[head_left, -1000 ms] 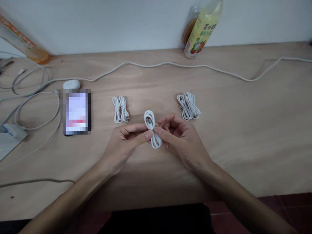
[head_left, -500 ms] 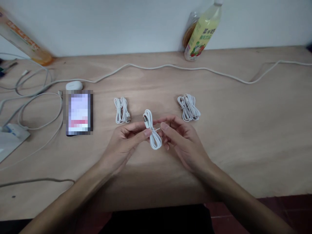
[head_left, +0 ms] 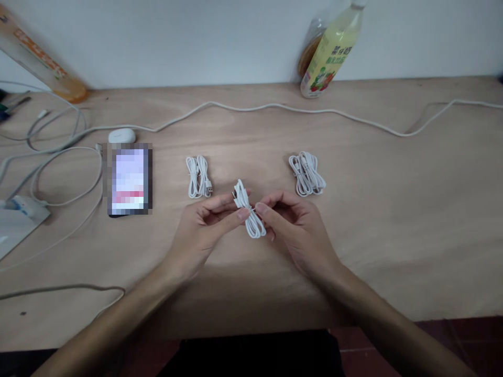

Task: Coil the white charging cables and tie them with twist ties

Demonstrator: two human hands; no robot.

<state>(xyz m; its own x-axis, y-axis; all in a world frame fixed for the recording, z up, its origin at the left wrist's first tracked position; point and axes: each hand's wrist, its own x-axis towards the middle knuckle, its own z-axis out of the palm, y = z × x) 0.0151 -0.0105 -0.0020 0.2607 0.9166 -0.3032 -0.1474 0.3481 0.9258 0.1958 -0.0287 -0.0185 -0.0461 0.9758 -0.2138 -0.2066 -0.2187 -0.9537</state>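
A coiled white USB cable is held up over the table between my two hands. My left hand is closed on it, thumb across the middle of the coil. The thumb and forefinger of my right hand pinch a thin white twist tie at the coil's waist. Beyond my left hand lies a bundled white cable with its USB plug showing. Past my right hand sits another pile of bundled white cable.
A phone with a blurred screen and a white earbud case lie on the left, among loose cables and a white power strip. One long white cable crosses the back. Two drink bottles, one yellow, one orange, stand by the wall.
The coil has turned slightly between my fingers. My right thumb and forefinger have come closer to it, and less of the twist tie's end shows.
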